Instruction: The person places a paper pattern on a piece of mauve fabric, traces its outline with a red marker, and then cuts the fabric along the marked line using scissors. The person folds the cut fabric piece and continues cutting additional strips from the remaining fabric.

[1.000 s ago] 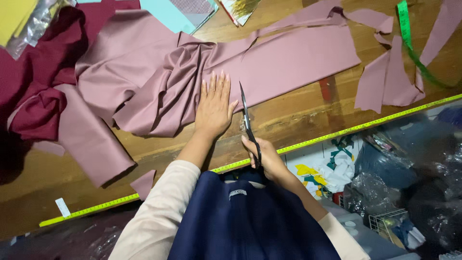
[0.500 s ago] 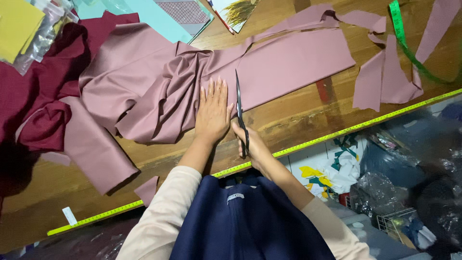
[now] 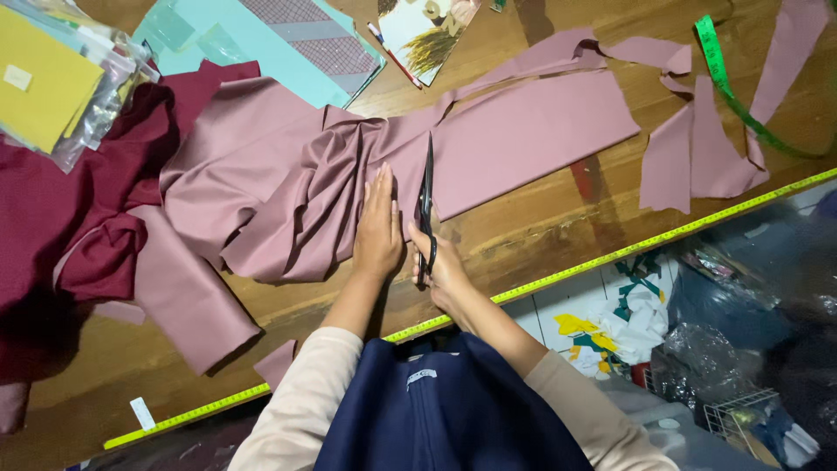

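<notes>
The left hand (image 3: pixel 377 228) lies flat, fingers spread and pressed down on the pink cloth (image 3: pixel 349 174), just left of the scissors (image 3: pixel 426 205). The right hand (image 3: pixel 443 266) has its grip closed around the scissors' dark handles, near the tabletop's (image 3: pixel 540 235) near edge. The blades point away toward the far side and lie over the pink cloth, pressed together as far as one can tell. The cloth is bunched in folds to the left of the hands and lies flat to the right. A dark red cloth (image 3: pixel 61 218) sits at the far left, partly under the pink one. Loose pink strips (image 3: pixel 697 148) lie to the right, with a green tape measure (image 3: pixel 728 78) across them. A yellow measuring strip (image 3: pixel 610 257) runs along the near edge. Plastic bags with yellow paper (image 3: pixel 44 83) and a pale blue sheet (image 3: pixel 288 44) lie at the far side.
</notes>
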